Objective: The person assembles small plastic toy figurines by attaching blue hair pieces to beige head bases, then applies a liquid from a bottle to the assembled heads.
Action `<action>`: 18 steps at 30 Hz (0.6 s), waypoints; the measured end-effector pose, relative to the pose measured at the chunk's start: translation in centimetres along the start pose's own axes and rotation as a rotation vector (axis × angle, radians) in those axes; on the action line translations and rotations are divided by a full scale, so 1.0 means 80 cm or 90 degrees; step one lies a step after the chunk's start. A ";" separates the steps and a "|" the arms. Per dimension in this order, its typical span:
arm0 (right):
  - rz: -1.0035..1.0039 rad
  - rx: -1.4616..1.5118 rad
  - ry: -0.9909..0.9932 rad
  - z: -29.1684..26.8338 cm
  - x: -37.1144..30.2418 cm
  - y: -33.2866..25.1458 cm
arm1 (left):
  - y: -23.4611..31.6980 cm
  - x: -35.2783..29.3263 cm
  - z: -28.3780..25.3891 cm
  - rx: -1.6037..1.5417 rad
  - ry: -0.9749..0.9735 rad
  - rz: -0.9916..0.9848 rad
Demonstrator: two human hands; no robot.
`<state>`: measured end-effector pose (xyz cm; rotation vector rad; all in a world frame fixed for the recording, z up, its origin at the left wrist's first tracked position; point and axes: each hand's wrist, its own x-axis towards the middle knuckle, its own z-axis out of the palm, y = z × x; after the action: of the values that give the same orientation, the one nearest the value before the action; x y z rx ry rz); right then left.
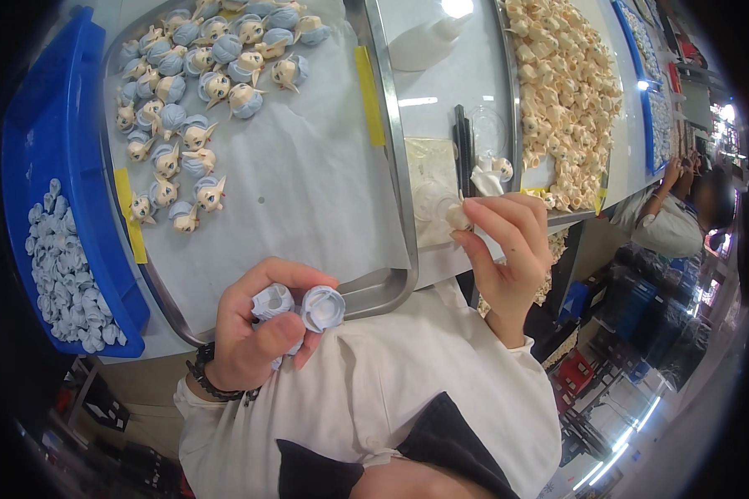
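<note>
Left hand [254,333] curled shut around two pale blue hair caps [300,306], hollow sides up, thumb across the front. They sit just off the near rim of the metal tray [387,287], above the white-shirted lap. Possibly a third piece lower in the palm, can't tell.

Right hand [508,249] pinched on a small cream doll head [458,216], thumb and fingertips closed on it. A clear squeeze bottle [431,202] lies right against it; can't tell whether the hand grips that too.

Counts:
- Finished doll heads with blue hair [193,91] on the tray's white sheet: roughly 30, clustered at the far left. The top rows overlap and are cut by the frame, so no exact count.
- Loose blue hair caps [66,274] in the blue bin [54,125] on the left: a heap, dozens, uncountable.
- Bare cream doll heads [566,91] on the second tray to the right: a dense pile, well over a hundred.
- One white squeeze bottle [424,46] lying between the trays; two black sticks [462,145] side by side near it.
- Two yellow tape strips [130,212] on the tray edges.

Room: the right and near half of the tray sheet is bare. The gap between the trays is narrow and cluttered.

Hard to read: a small white item by the sticks [487,175], maybe a rag and a head. Another person [682,216] sits at the far right, blurred. The rim of the view is black.
</note>
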<state>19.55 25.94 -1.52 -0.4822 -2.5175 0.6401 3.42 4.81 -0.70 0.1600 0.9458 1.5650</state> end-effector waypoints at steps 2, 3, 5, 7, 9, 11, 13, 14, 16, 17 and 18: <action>-0.003 -0.009 -0.004 0.000 0.001 -0.002 | 0.000 0.000 -0.001 -0.007 -0.004 -0.002; -0.007 -0.019 -0.008 0.000 0.002 -0.002 | 0.001 0.000 -0.001 -0.007 -0.004 -0.002; -0.016 -0.030 -0.015 0.000 0.003 -0.002 | 0.001 0.000 0.000 -0.012 0.004 -0.006; -0.025 -0.041 -0.021 0.000 0.004 -0.003 | 0.002 0.000 -0.001 -0.013 0.003 -0.008; -0.029 -0.056 -0.029 -0.001 0.006 -0.004 | 0.002 0.000 -0.001 -0.015 0.001 -0.010; -0.029 -0.055 -0.030 -0.001 0.007 -0.006 | 0.002 0.000 -0.001 -0.023 -0.001 -0.007; -0.030 -0.052 -0.031 -0.001 0.007 -0.006 | 0.001 -0.001 -0.002 -0.024 -0.001 -0.004; -0.027 -0.048 -0.029 -0.001 0.007 -0.006 | 0.001 -0.001 -0.003 -0.025 -0.001 -0.001; -0.025 -0.042 -0.028 0.000 0.007 -0.006 | 0.001 -0.001 -0.003 -0.023 0.001 -0.003; -0.024 -0.043 -0.027 -0.001 0.007 -0.006 | 0.002 -0.001 -0.003 -0.022 0.000 -0.006; -0.022 -0.044 -0.025 -0.002 0.008 -0.006 | 0.002 0.000 -0.003 -0.022 -0.002 -0.007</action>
<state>19.03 25.85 -0.93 -0.4530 -2.5861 0.5567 3.15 4.68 -0.78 0.1329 0.9149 1.5701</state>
